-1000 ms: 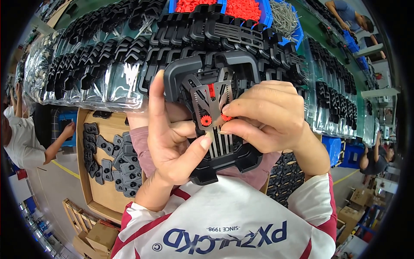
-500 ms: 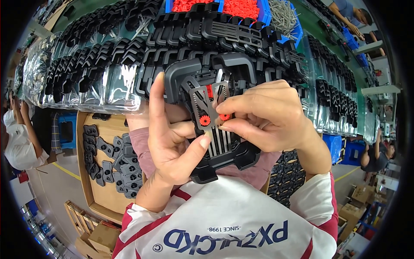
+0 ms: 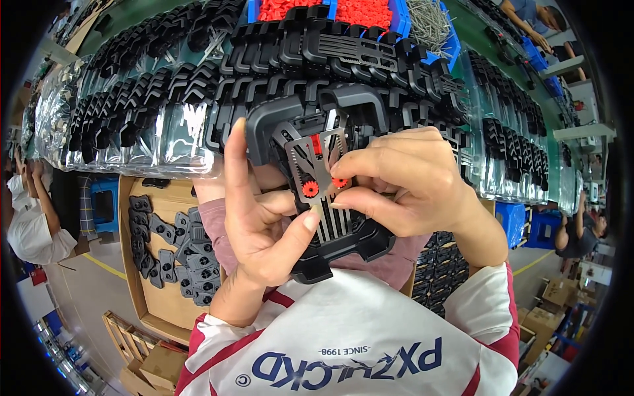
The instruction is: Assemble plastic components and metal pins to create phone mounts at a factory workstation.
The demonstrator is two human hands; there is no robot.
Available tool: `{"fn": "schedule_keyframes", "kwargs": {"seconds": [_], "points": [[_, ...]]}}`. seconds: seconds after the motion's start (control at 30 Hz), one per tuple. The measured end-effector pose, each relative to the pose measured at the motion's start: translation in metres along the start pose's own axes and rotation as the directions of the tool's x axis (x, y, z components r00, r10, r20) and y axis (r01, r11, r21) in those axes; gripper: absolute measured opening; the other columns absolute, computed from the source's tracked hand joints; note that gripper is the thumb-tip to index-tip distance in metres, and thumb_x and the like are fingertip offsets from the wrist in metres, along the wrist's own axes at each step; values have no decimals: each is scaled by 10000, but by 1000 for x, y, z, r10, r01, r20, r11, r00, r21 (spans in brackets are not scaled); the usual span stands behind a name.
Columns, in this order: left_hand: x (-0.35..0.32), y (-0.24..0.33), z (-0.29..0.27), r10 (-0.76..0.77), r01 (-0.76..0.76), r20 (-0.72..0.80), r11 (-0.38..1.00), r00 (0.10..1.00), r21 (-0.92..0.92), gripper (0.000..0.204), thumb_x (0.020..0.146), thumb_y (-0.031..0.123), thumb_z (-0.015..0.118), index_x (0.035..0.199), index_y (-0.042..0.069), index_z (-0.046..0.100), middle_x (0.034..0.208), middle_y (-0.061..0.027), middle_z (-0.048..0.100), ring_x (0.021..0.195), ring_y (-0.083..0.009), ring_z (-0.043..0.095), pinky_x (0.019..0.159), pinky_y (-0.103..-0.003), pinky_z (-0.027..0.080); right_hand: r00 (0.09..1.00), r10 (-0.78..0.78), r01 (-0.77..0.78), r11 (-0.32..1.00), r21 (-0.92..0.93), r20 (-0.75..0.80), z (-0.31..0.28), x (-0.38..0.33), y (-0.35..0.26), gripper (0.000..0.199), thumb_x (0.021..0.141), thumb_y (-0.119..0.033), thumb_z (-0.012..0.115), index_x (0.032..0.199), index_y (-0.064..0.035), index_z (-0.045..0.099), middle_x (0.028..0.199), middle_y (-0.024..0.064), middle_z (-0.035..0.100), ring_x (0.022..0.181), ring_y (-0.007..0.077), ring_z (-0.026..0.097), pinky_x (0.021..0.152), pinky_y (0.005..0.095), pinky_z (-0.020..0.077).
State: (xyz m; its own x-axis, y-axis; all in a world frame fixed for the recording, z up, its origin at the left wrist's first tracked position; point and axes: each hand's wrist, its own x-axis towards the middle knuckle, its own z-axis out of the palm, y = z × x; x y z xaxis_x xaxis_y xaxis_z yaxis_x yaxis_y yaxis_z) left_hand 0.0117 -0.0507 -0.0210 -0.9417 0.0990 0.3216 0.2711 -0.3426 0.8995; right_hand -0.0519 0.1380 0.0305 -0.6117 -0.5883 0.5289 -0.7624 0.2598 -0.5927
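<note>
A black plastic clamp-like housing [image 3: 269, 122] with curved arms sits in front of me, over my lap. My left hand [image 3: 257, 228] holds it by the left side, thumb on the front and index finger stretched up along the edge. On its face lie a grey metal plate [image 3: 305, 158], toothed bars and a red slider [image 3: 316, 144]. One red gear [image 3: 310, 189] sits at the plate's lower left. Thumb and index finger of my right hand [image 3: 416, 178] pinch around a second red gear [image 3: 339, 183] at the lower right, partly covering it.
Beyond the housing, rows of black plastic parts [image 3: 257, 56] fill the bench, with blue bins of red pieces [image 3: 363, 13] and metal pins [image 3: 428, 26]. A cardboard box [image 3: 162, 259] of dark parts stands left of my lap. Other people sit at both sides.
The housing has shifted slightly left and tilted a little, both hands moving with it. My right fingertips stay at the right-hand red gear.
</note>
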Motion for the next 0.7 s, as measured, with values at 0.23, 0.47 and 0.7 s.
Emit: {"fn": "schedule_keyframes", "kwargs": {"seconds": [0.23, 0.47, 0.7], "points": [[2, 7, 6, -16, 18, -76, 999, 997, 29, 949, 750, -100, 513, 1490, 12, -72, 1130, -254, 603, 914, -215, 610, 716, -170, 440, 999, 10, -10, 1000, 3, -41, 2, -1, 1, 206, 655, -81, 806, 791, -17, 664, 542, -5, 538, 415, 101, 403, 408, 215, 327], [2, 1, 0, 123, -124, 41, 992, 992, 25, 956, 739, -81, 528, 1488, -3, -61, 1146, -235, 590, 921, -218, 583, 857, -221, 410, 978, 170, -163, 984, 71, -119, -2, -3, -5, 212, 653, -100, 825, 718, -46, 630, 539, -17, 526, 418, 97, 390, 403, 214, 310], [0, 7, 15, 208, -182, -68, 946, 976, 269, 909, 723, 1, 580, 1460, -48, 49, 1132, -196, 571, 940, -249, 548, 986, -315, 333, 978, 202, -207, 910, 359, 52, -9, -12, 3, 183, 716, -44, 776, 662, -47, 601, 550, -7, 530, 447, 104, 387, 435, 230, 310]]}}
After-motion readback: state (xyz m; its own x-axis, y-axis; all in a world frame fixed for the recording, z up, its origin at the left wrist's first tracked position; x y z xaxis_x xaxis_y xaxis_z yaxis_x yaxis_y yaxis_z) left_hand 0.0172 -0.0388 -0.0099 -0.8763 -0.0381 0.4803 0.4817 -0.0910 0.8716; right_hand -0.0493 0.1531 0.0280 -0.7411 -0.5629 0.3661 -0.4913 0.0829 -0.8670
